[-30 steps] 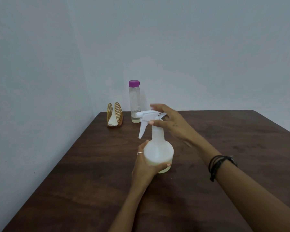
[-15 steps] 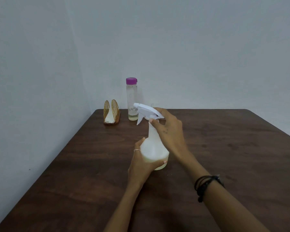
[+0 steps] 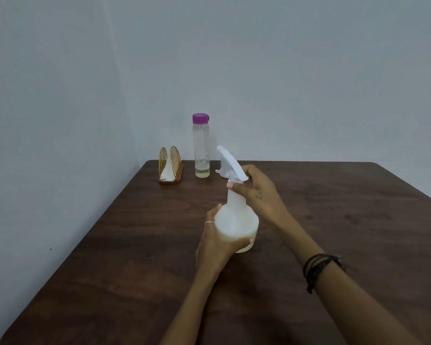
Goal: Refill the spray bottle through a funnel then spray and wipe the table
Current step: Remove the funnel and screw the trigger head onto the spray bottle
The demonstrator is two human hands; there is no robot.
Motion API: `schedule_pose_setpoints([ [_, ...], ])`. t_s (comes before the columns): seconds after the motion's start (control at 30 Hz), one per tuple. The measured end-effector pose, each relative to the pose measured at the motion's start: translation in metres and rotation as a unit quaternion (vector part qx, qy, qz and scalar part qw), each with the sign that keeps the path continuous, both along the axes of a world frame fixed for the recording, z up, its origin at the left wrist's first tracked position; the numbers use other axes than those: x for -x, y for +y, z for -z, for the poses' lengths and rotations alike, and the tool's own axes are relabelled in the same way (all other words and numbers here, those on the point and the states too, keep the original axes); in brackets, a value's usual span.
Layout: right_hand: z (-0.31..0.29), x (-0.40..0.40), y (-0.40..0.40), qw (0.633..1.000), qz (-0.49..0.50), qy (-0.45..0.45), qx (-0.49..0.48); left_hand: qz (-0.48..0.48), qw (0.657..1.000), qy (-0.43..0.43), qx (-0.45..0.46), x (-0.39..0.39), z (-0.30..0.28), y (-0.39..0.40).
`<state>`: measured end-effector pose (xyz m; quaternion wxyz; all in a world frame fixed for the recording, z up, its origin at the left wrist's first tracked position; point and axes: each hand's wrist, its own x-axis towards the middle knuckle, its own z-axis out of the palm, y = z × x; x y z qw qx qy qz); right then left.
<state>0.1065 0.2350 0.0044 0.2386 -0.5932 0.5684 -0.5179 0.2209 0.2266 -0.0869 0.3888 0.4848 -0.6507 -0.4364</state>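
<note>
A white translucent spray bottle (image 3: 235, 224) stands on the dark wooden table (image 3: 334, 220) in front of me, with a little pale liquid at its bottom. My left hand (image 3: 215, 242) grips its round body from the left. My right hand (image 3: 255, 190) holds the white spray head (image 3: 230, 165) at the collar on top of the neck; the nozzle points away and up to the left. A small white funnel (image 3: 222, 171) shows just behind the head, mostly hidden. A clear refill bottle (image 3: 201, 145) with a purple cap stands at the back.
A gold wire napkin holder (image 3: 171, 164) with white napkins sits in the far left corner, next to the refill bottle. Walls close off the table's left and far sides. A black bracelet is on my right wrist.
My right hand has turned the spray head: the nozzle pointed left before and now points away and up. My left hand has kept its hold on the bottle's body.
</note>
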Motion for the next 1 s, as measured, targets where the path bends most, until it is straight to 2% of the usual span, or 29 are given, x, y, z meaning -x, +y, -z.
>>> schedule_pose_setpoints([
  [0.1,0.009,-0.019,0.001,0.992,0.110,0.006,0.055,0.005,1.000,0.001,-0.007,0.000,-0.001,0.001],
  [0.2,0.003,-0.019,0.002,0.993,0.111,0.013,0.029,0.003,1.000,0.001,-0.002,-0.001,-0.001,0.001],
  [0.3,-0.006,-0.002,0.000,0.999,-0.005,0.019,-0.041,0.004,1.000,0.006,0.002,-0.001,-0.001,0.001],
  [0.37,-0.010,0.010,-0.001,0.990,-0.108,-0.030,-0.088,0.004,1.000,0.007,-0.005,0.000,-0.001,0.001],
  [0.43,-0.009,0.016,-0.002,0.983,-0.141,-0.063,-0.103,0.002,1.000,0.008,-0.008,0.000,-0.001,0.000],
  [0.57,0.003,0.009,-0.003,0.992,-0.070,-0.092,-0.043,-0.005,1.000,0.003,-0.005,0.000,-0.001,0.000],
  [0.7,0.019,-0.020,0.002,0.990,0.119,-0.025,0.067,-0.002,1.000,0.000,-0.020,0.001,-0.005,0.002],
  [0.8,0.019,-0.033,0.007,0.982,0.167,-0.012,0.093,0.007,1.000,0.012,-0.026,-0.001,-0.005,0.002],
  [0.87,0.017,-0.024,0.005,0.989,0.127,-0.012,0.073,0.011,1.000,0.009,-0.021,-0.003,-0.004,0.003],
  [1.0,0.007,0.001,0.005,0.998,-0.039,-0.039,-0.021,0.018,1.000,0.008,-0.012,-0.004,-0.003,0.003],
])
